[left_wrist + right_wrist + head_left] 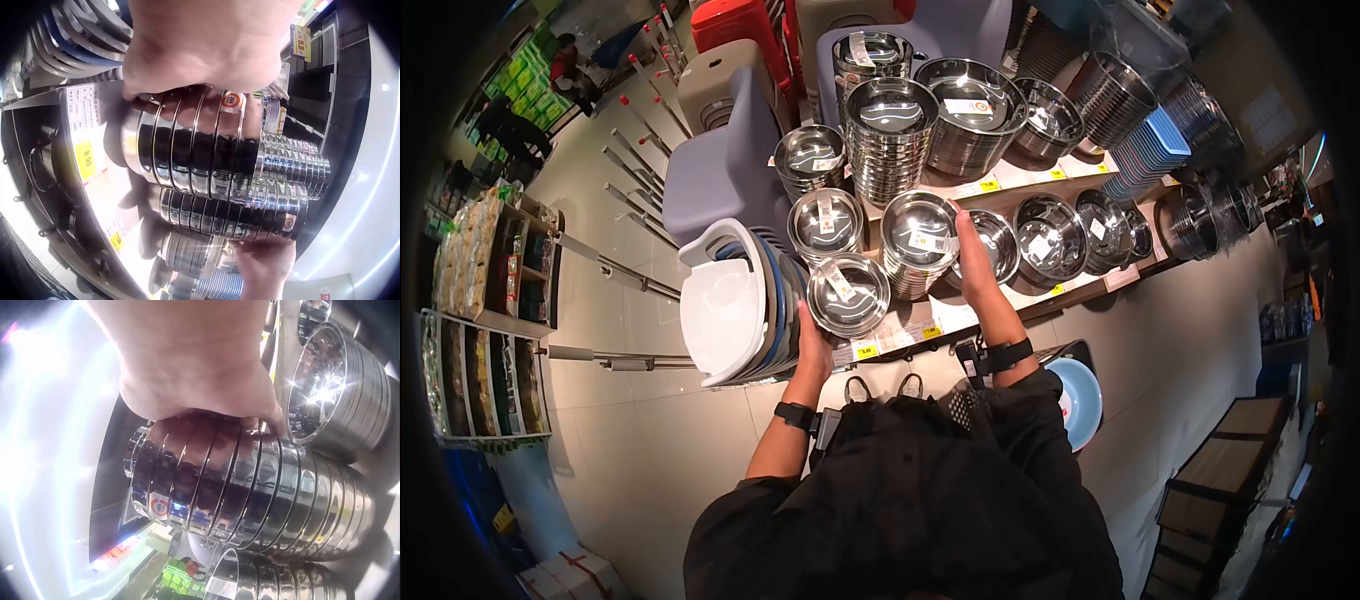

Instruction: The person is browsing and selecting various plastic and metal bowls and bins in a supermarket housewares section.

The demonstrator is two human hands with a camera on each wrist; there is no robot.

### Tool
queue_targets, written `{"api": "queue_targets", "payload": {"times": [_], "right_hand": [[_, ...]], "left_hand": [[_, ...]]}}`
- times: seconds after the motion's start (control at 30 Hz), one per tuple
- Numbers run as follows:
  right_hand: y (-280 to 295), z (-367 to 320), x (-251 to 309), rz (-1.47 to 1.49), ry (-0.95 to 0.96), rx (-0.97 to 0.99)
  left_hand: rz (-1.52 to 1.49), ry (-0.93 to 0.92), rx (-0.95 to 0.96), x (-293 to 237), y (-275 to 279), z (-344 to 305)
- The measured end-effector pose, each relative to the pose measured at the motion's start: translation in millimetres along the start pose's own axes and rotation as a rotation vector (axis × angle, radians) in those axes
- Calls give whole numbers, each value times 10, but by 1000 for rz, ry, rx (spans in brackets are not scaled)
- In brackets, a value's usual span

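Observation:
My left hand (813, 343) lies along the left side of the front-left stack of shiny steel bowls (852, 297), fingers fairly straight. Against the right side of the neighbouring taller bowl stack (918, 235) rests my right hand (973, 262), its fingers extended up beside the top rim. The two stacks stand side by side between the hands. White labels lie on the top bowls. The left wrist view has the palm over the stacked bowls (209, 159), which partly hide the fingers. In the right wrist view the palm covers the near side of the tall stack (250, 494).
More steel bowls (970, 110) fill the tiered shelf behind and to the right. White and blue plastic stools (720, 310) are stacked close left of my left hand. Yellow price tags (931, 332) line the shelf edge. A blue basin (1080, 405) is at my right side.

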State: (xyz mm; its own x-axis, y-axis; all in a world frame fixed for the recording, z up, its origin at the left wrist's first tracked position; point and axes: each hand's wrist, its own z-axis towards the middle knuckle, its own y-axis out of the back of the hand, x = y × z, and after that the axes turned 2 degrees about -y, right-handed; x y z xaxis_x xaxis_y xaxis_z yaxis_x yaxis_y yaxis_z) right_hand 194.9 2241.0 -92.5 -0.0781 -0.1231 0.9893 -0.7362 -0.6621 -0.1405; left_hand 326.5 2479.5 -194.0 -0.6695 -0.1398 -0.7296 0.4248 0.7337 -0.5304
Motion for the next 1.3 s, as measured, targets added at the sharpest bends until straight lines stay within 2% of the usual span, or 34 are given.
{"api": "queue_targets", "payload": {"times": [0.07, 0.17, 0.23, 0.27, 0.43, 0.47, 0.5, 0.6, 0.77, 0.9, 0.97, 1.03, 1.07, 1.1, 1.17, 1.2, 1.23, 1.27, 1.3], "right_hand": [[4, 0, 18, -2, 2, 9], [-3, -40, 71, 4, 10, 25], [-38, -117, 266, -70, -19, -22], [-1, -103, 264, -65, 34, 0], [47, -65, 344, -101, 100, 106], [98, -35, 283, -102, 91, 116], [107, -30, 280, -102, 82, 126], [126, 14, 230, -88, 72, 148], [163, 66, 137, -86, 67, 180], [158, 15, 209, -92, 55, 166], [276, -97, 214, -198, 123, 122], [517, -248, 113, -118, 161, -22], [685, -327, 49, -188, 179, -165], [861, -408, -30, -259, 193, -306], [1148, -531, -208, -259, 44, -483], [1223, -573, -315, -340, 56, -557], [1326, -573, -521, -333, 32, -550], [1342, -586, -542, -299, -87, -520], [1337, -593, -567, -265, -208, -486]], "left_hand": [[12, 27, 45, -30, -42, -10], [1, 2, -16, -135, -123, -67], [364, -338, -258, -385, -232, -127], [366, -340, -261, -471, -338, -139], [457, -482, 298, -832, -1231, 64], [407, -397, 282, -722, -1309, 188], [496, -364, 224, -684, -1406, 218], [472, -443, 215, -538, -1576, 215], [442, -456, 224, -490, -1588, 196], [542, -478, 163, -473, -1520, 250], [928, -994, -26, -515, -1676, -129], [953, -1199, 118, -588, -1790, -571], [937, -1146, 294, -524, -1762, -678], [920, -964, 522, -418, -1718, -685], [757, -328, 608, 45, -1656, -512], [757, -322, 616, 282, -1611, -381], [588, -118, 443, 503, -1568, -224], [418, 82, 266, 672, -1548, -101], [421, 86, 271, 790, -1557, -9]]}}
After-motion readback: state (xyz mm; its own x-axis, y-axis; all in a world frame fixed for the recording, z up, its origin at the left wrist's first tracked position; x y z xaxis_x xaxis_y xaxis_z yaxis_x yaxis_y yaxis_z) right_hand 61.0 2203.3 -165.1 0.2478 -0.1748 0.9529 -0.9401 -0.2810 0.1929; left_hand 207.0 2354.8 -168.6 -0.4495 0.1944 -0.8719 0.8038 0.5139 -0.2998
